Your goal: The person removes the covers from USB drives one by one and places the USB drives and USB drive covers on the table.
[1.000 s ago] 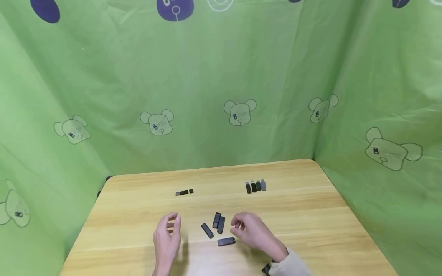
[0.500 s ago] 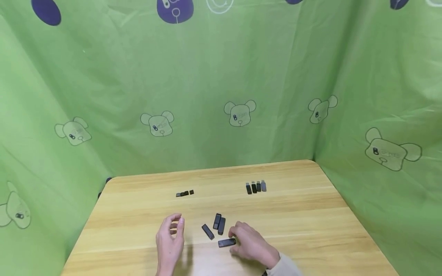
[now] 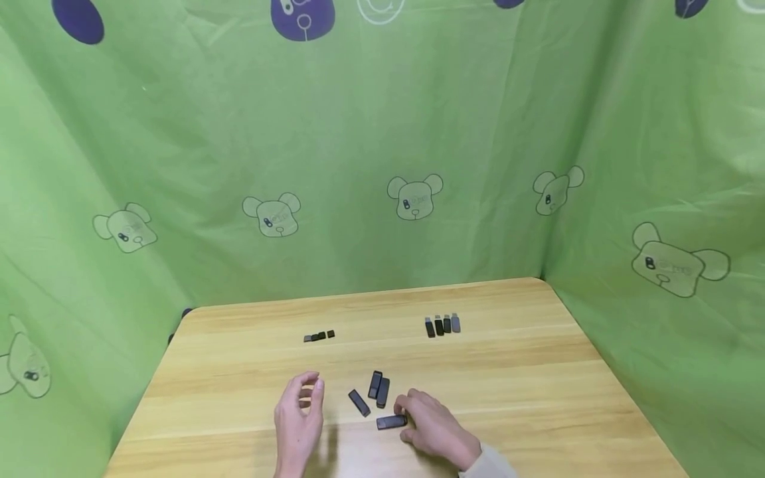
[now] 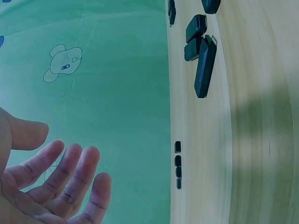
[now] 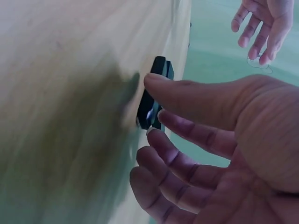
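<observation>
My right hand arches over the right end of a dark USB stick lying flat on the table. Its thumb and fingertips stand apart on either side of that end. In the right wrist view the thumb hides part of the stick; contact cannot be made out. My left hand hovers left of the sticks, fingers gently bent, holding nothing; its spread fingers show in the left wrist view. Between the hands lie a slanted USB stick and two side by side, one beside another.
Several capless USB sticks stand in a row at the table's back right. Toward the back left is a row of small dark caps. Green curtains rise behind and beside the wooden table.
My right hand has come down and toward me, onto the right end of the nearest USB stick. My left hand has drifted slightly right. The sticks have stayed put.
</observation>
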{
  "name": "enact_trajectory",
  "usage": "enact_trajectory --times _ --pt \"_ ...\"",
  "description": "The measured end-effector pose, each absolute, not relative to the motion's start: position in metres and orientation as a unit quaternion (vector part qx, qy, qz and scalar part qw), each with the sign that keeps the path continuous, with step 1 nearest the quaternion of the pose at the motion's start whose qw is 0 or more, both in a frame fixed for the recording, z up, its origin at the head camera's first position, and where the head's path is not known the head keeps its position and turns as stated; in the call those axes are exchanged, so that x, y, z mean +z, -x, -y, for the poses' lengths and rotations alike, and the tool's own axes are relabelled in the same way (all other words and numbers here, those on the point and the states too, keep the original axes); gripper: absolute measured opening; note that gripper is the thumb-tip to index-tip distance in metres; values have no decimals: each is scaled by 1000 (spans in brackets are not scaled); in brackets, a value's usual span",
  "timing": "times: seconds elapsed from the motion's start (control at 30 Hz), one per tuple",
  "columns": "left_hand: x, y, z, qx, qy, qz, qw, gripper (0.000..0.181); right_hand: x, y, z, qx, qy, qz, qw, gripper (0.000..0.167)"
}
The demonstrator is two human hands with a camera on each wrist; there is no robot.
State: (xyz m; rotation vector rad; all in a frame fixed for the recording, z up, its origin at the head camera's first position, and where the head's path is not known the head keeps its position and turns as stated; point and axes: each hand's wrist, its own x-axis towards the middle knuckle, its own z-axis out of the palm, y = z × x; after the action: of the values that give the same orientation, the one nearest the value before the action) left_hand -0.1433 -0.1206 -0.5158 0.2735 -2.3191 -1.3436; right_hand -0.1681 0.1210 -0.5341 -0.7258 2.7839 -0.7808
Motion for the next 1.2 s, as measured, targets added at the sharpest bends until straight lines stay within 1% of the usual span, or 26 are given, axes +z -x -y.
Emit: enact_trajectory --times 0.17,0.33,0.43,0.57,0.67,0.8,0.97,1.07,1.2 --pt "-516 144 119 -487 -99 840 219 15 -539 170 -120 -257 235 -934 82 16" --pt "-515 143 117 -489 -95 842 210 15 -540 170 -122 -261 230 -932 99 15" --pt "-515 142 117 -489 -90 843 204 16 -536 168 -124 -271 228 -930 101 13" --pt "-513 144 116 -489 -88 843 206 17 -523 169 -127 -293 223 -927 72 13" --pt "-508 147 114 -487 -83 841 220 17 -510 174 -128 -308 207 -928 46 16" --pt "-501 152 110 -486 -46 837 247 17 -489 182 -126 -326 179 -928 4 18" --pt "-491 157 102 -488 6 829 274 17 -466 187 -125 -338 168 -924 -61 18" --pt "-485 158 97 -492 18 825 279 17 -456 188 -123 -345 166 -921 -79 18" --pt "-478 159 93 -492 36 821 286 17 -448 186 -120 -356 169 -915 -85 18"
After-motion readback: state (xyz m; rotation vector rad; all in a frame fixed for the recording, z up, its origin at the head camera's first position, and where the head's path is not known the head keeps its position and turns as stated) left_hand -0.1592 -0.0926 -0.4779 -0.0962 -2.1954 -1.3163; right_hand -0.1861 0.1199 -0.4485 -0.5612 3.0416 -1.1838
